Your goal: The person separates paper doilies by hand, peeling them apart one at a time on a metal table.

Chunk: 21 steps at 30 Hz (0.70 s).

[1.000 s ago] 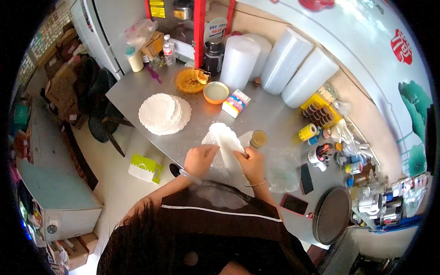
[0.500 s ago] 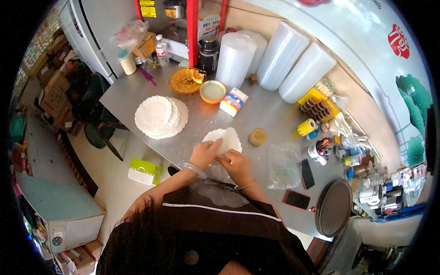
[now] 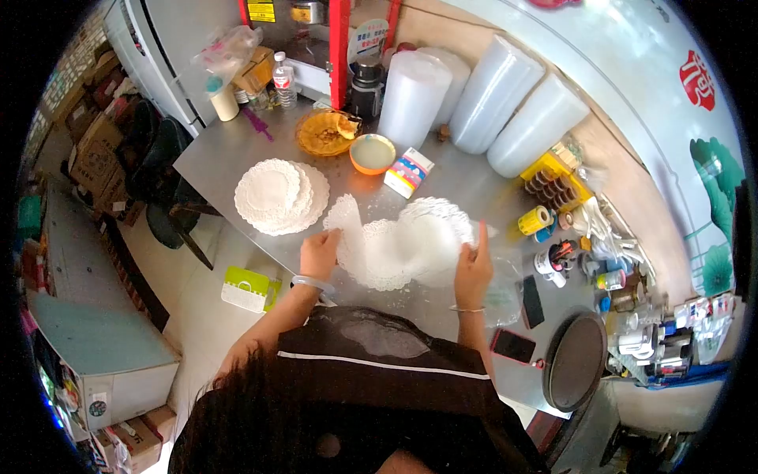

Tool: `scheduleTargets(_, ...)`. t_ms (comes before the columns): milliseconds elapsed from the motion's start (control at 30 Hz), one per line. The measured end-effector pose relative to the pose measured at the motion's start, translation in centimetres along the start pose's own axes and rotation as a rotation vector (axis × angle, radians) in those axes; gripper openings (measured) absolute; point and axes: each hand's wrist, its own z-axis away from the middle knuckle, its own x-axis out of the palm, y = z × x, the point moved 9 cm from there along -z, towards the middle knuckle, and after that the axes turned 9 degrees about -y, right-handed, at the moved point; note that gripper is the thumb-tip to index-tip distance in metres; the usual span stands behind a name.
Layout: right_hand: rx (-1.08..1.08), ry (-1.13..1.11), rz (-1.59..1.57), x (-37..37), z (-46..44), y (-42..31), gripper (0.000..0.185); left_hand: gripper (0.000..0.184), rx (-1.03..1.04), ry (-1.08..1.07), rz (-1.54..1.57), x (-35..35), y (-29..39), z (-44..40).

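Between my hands spreads a white paper doily (image 3: 387, 257) with a lacy scalloped edge, partly opened out and curling up at both sides. My left hand (image 3: 319, 254) pinches its left edge. At the right edge, the fingers of my right hand (image 3: 474, 272) grip the paper, with the index finger pointing up. Whether it is one sheet or two overlapping ones I cannot tell. A stack of round white doilies (image 3: 272, 197) lies to the left on the metal table (image 3: 209, 166).
Behind the doily stand an orange bowl (image 3: 372, 154) of pale liquid, a small carton (image 3: 409, 172), an amber plate (image 3: 320, 133) and tall plastic-wrapped rolls (image 3: 414, 99). Rightward lie a phone (image 3: 513, 345), a dark round lid (image 3: 576, 362), a plastic bag (image 3: 504, 296) and a yellow can (image 3: 534, 220).
My hands were close together over a small folded doily. They have moved apart, left and right, and the paper is spread wide between them, hiding the small round jar.
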Motion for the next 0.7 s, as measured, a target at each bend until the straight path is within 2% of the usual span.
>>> scheduleTargets(67, -0.282, -0.022, 0.241, -0.8, 0.0, -2.4, 0.021, 0.037, -0.021, -0.018, 0.080, 0.5, -0.5, 0.0)
scheduleTargets(167, -0.436, -0.297, 0.184, 4.2, 1.6, -5.5, 0.026, 0.037, -0.032, -0.120, 0.121, 3.7, 1.2, 1.4)
scheduleTargets(233, -0.285, -0.449, 0.047, 7.9, 2.5, -6.0, 0.023, 0.036, -0.005, -0.177, 0.109, 5.6, 3.0, 3.0)
scheduleTargets(267, -0.242, -0.474, -0.040, 8.5, 2.9, -6.6, 0.022, 0.046, 0.006, -0.235, 0.096, 6.4, 3.2, 3.3)
scheduleTargets(333, -0.154, -0.524, -0.218, 9.0, 3.3, -7.7, 0.020, 0.056, -0.044, -0.258, 0.086, 6.3, 3.9, 4.1)
scheduleTargets(400, -0.186, -0.465, -0.193, 8.7, 3.2, -8.0, 0.023, 0.071, -0.115, -0.293, 0.078, 6.5, 3.0, 4.1)
scheduleTargets(500, -0.239, -0.379, -0.154, 8.1, 3.1, -7.3, 0.026, 0.066, -0.094, -0.320, 0.214, 7.5, 2.2, 4.2)
scheduleTargets(533, -0.264, -0.355, -0.144, 8.1, 3.1, -6.9, 0.027, 0.062, -0.011, -0.366, 0.111, 7.7, 3.0, 4.3)
scheduleTargets(600, -0.104, -0.411, -0.156, 8.7, 3.2, -4.8, 0.028, 0.055, 0.154, -0.450, -0.097, 7.9, 4.7, 5.0)
scheduleTargets(633, -0.023, -0.438, -0.161, 8.9, 3.3, -4.0, 0.029, 0.051, 0.152, -0.463, -0.087, 8.1, 4.9, 5.2)
scheduleTargets(700, -0.004, -0.457, -0.204, 8.8, 3.4, -4.4, 0.028, 0.043, 0.147, -0.491, -0.065, 8.6, 5.3, 5.5)
